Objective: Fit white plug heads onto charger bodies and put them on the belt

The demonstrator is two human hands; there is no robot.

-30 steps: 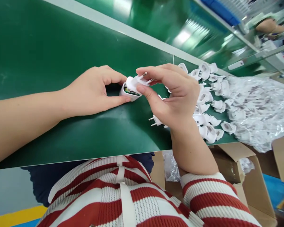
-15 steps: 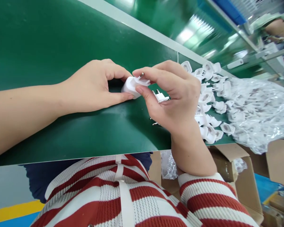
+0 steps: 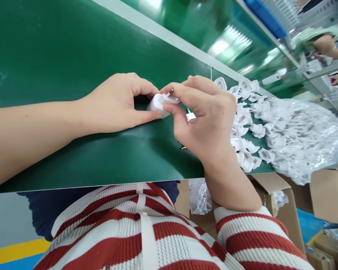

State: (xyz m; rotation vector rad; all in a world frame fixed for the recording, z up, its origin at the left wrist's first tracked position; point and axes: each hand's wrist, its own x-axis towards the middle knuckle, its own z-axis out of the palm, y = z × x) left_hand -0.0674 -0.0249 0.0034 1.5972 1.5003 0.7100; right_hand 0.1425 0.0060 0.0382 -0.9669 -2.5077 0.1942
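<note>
From left, the left hand is pinching a white housing; the arched right hand, its pronged cap.

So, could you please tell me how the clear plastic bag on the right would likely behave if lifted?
The clear plastic bag would probably sag, since its film looks thin and wrinkled. Its glossy surface may feel slippery. White plug pieces lie loose by its left side, so some of those inside might spill if it tilts.
</note>
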